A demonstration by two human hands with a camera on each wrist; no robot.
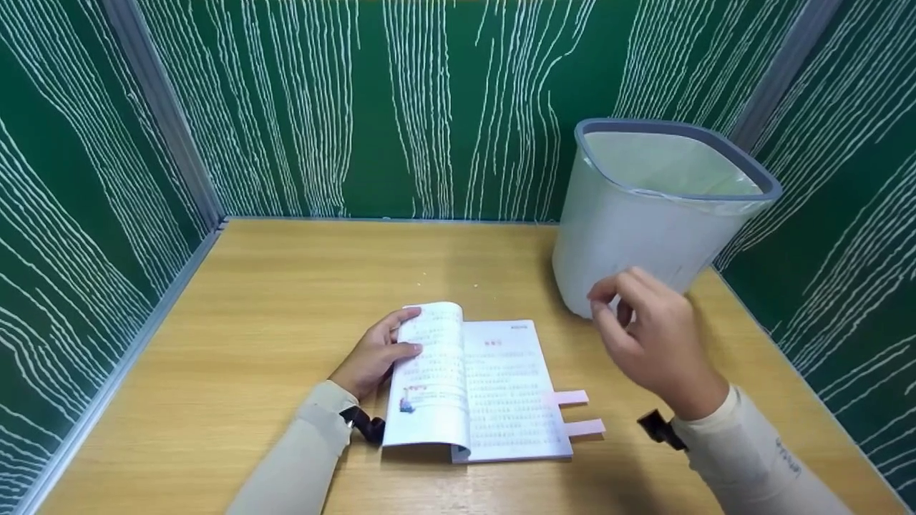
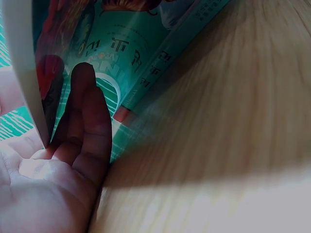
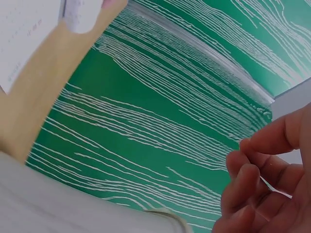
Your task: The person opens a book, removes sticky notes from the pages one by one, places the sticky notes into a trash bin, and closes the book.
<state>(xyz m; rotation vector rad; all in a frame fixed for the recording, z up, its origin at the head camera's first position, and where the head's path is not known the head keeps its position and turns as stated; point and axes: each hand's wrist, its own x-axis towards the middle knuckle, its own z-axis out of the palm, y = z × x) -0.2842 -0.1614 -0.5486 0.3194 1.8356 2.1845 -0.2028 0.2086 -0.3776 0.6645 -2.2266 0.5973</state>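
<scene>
An open book [image 1: 504, 372] lies on the table with its left-hand pages bent up and curled over. My left hand [image 1: 376, 350] grips those pages at their outer edge, thumb on top, fingers behind. In the left wrist view the fingers [image 2: 92, 116] reach beneath the book's teal cover [image 2: 121, 53]. Two pink sticky tabs [image 1: 571, 397] stick out from the right page. My right hand [image 1: 655, 343] is raised to the right of the book, before the bin. Its thumb and index fingertips meet, the other fingers are curled, and nothing shows between them.
A pale waste bin [image 1: 637, 236] with a grey rim and a clear liner stands at the table's back right. Tiny white specks [image 1: 475, 286] lie on the wooden table [image 1: 300, 286] beyond the book. Green walls [image 1: 494, 86] with white lines enclose the back and sides.
</scene>
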